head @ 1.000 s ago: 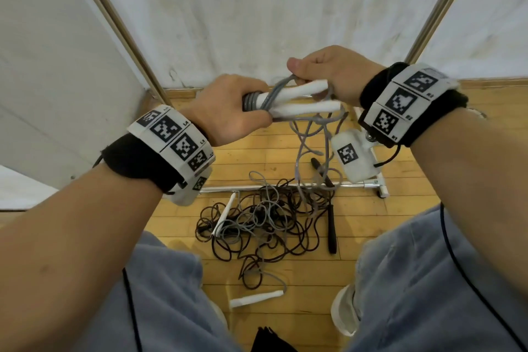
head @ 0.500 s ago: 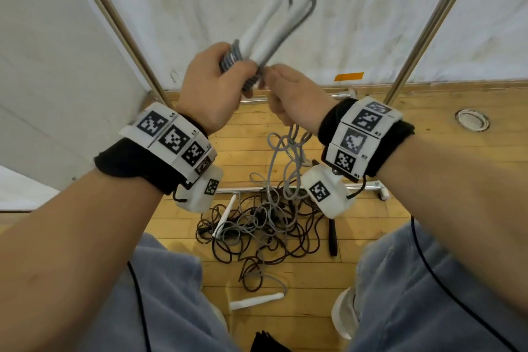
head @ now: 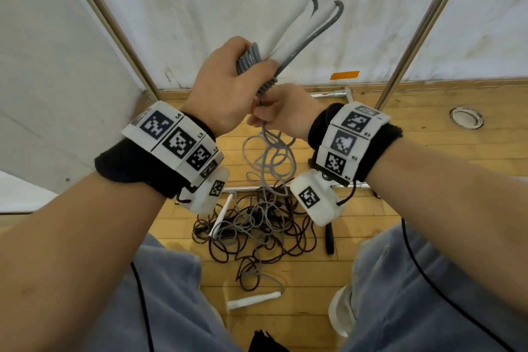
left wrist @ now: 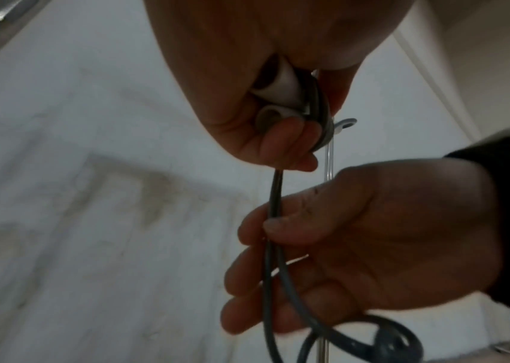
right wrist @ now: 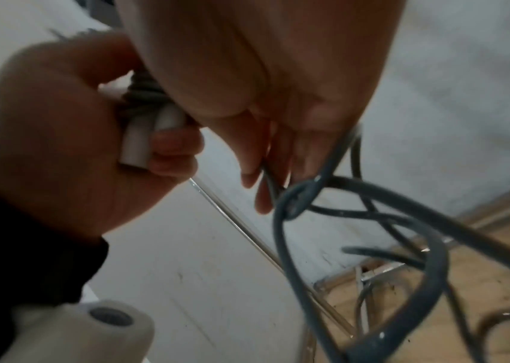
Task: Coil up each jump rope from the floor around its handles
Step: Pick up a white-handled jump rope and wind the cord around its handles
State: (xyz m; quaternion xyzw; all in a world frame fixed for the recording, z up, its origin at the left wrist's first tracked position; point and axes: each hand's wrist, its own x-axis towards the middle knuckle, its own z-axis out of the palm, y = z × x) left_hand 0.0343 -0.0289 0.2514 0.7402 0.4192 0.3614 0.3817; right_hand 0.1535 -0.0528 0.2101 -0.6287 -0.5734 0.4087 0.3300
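The left hand is fisted round the lower ends of two white handles, which tilt up toward the white wall; several turns of grey rope are already wound round them, half buried under the curled fingers. In the left wrist view only the handles' hollow butt ends show, and the far tips are cut off. Just below, the right hand pinches the same grey rope between thumb and fingers — its palm side is turned away from the head camera, and the right wrist view is blurred, so exactly which fingers press the rope cannot be told. From that pinch the rope drops in loose loops to a tangle of ropes on the wooden floor, grey and dark strands mixed beyond separating. A white handle pokes from the heap, another white handle lies nearer the person, and a black handle is partly hidden behind the right wrist camera.
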